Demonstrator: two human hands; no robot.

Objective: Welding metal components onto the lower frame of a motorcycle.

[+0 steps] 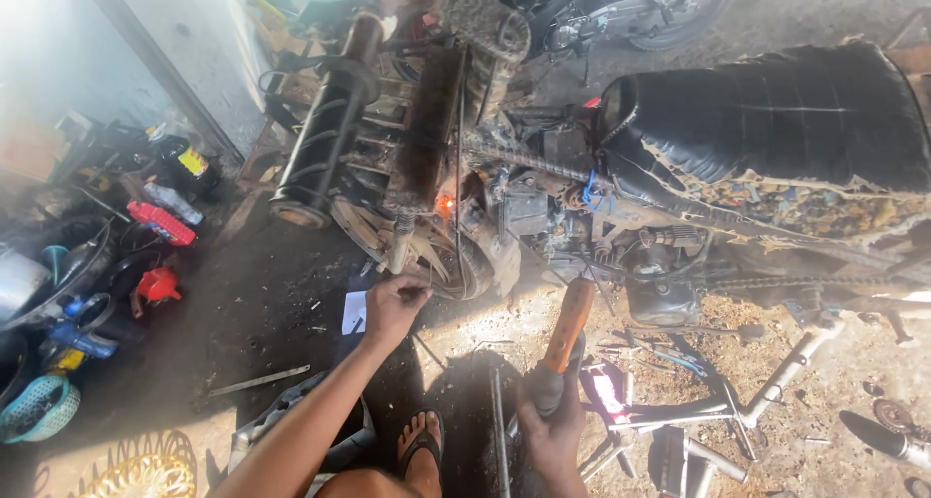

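Note:
My left hand (393,306) reaches forward to the rear wheel hub (427,251) of a stripped motorcycle and pinches a small thin part beside its spokes. My right hand (553,430) grips a tool with an orange wooden handle (569,323), held upright near the engine (543,217). The motorcycle lies across the ground with its torn black seat (776,120) at the right. A black shock absorber spring (325,134) stands at the upper left of the frame.
Loose metal tubes and bolts (698,430) lie on the sandy ground at the right. Oil bottles, a red funnel (157,285) and cans crowd the left side. My sandalled foot (422,449) is at the bottom. A second motorcycle (621,8) stands behind.

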